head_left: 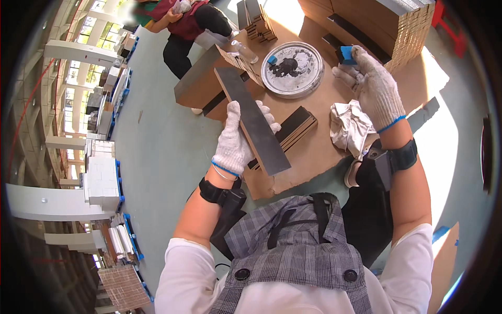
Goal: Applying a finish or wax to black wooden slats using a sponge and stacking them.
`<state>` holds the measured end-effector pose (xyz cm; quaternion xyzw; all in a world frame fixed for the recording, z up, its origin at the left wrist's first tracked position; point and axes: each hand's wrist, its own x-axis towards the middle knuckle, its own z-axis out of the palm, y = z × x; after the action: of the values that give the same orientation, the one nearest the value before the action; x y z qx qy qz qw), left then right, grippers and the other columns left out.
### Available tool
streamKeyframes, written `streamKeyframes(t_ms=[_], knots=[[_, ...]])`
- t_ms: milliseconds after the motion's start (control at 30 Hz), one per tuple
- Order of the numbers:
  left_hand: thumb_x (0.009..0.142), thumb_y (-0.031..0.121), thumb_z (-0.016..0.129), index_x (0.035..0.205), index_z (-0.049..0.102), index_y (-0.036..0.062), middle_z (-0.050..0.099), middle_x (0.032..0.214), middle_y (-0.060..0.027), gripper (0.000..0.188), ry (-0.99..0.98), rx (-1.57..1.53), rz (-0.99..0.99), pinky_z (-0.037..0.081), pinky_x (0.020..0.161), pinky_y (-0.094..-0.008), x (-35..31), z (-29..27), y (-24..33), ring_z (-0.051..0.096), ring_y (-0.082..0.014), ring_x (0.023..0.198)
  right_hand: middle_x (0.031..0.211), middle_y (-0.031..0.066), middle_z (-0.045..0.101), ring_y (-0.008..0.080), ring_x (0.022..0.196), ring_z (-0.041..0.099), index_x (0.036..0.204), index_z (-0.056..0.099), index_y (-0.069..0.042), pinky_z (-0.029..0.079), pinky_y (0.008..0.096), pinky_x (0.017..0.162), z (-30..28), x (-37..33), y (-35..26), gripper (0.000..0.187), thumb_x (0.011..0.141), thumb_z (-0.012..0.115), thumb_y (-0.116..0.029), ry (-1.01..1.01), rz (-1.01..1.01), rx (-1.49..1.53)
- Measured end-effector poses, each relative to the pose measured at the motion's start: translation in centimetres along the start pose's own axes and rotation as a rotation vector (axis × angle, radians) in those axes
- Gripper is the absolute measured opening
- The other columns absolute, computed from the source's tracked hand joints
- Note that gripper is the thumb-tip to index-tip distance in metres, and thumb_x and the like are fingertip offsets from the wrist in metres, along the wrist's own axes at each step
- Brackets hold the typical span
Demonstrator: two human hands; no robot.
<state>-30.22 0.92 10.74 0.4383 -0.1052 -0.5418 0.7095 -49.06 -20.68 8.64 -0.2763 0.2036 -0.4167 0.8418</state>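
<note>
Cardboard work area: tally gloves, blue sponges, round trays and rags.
Gloves: 2, left and right
Blue sponges: 2, one in right hand, one on tray
Round trays: 1
Rags: 1
Total: 6

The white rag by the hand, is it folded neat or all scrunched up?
Scrunched up. The white rag lies in a crumpled heap of creases on the cardboard sheet, just below the right hand.

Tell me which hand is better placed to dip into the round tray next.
Right, probably. The right hand already grips the blue sponge beside the round tray, while the left hand is busy holding the long dark strip.
</note>
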Motion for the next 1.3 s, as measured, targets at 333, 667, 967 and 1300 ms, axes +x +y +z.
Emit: streamKeyframes(t_ms=[333, 667, 967, 1300], knots=[[0.092, 0.055, 0.049, 0.114, 0.052, -0.0033, 0.060, 0.101, -0.0130, 0.062, 0.094, -0.028, 0.028, 0.054, 0.083, -0.0380, -0.1, -0.3, -0.6, 0.061, -0.0247, 0.088, 0.110, 0.0173, 0.057, 0.0255, 0.097, 0.063, 0.123, 0.050, 0.008, 0.055, 0.0314, 0.087, -0.6, 0.2, 0.6, 0.033, 0.098, 0.050, -0.014, -0.062, -0.025, -0.069], [0.093, 0.049, 0.052, 0.112, 0.053, -0.0009, 0.060, 0.101, -0.0129, 0.054, 0.053, -0.030, 0.064, 0.054, 0.083, -0.0377, 0.1, -2.0, -0.9, 0.061, -0.0250, 0.088, 0.099, 0.0140, 0.059, 0.0227, 0.086, 0.063, 0.118, 0.055, 0.004, 0.056, 0.0314, 0.079, -0.4, 0.2, 0.8, 0.035, 0.094, 0.058, -0.021, -0.038, 0.018, -0.067], [0.071, 0.027, 0.080, 0.136, 0.044, 0.0020, 0.048, 0.132, -0.0184, 0.079, 0.424, 1.635, 0.062, 0.038, 0.105, -0.0391, 2.2, -5.9, -4.0, 0.045, -0.0319, 0.125, 0.100, 0.0132, 0.061, 0.0217, 0.087, 0.064, 0.121, 0.054, 0.003, 0.055, 0.0318, 0.080, -0.8, 0.1, 1.0, 0.035, 0.095, 0.057, -0.020, -0.103, -0.095, -0.305], [0.076, 0.031, 0.074, 0.136, 0.044, 0.0092, 0.048, 0.129, -0.0142, 0.071, 0.424, 1.973, -0.149, 0.038, 0.103, -0.0399, 4.4, -9.2, -9.0, 0.043, -0.0305, 0.123, 0.098, 0.0142, 0.062, 0.0219, 0.086, 0.066, 0.120, 0.053, 0.000, 0.056, 0.0286, 0.074, -1.2, 0.6, 1.1, 0.036, 0.094, 0.059, -0.025, -0.073, 0.051, -0.131]])
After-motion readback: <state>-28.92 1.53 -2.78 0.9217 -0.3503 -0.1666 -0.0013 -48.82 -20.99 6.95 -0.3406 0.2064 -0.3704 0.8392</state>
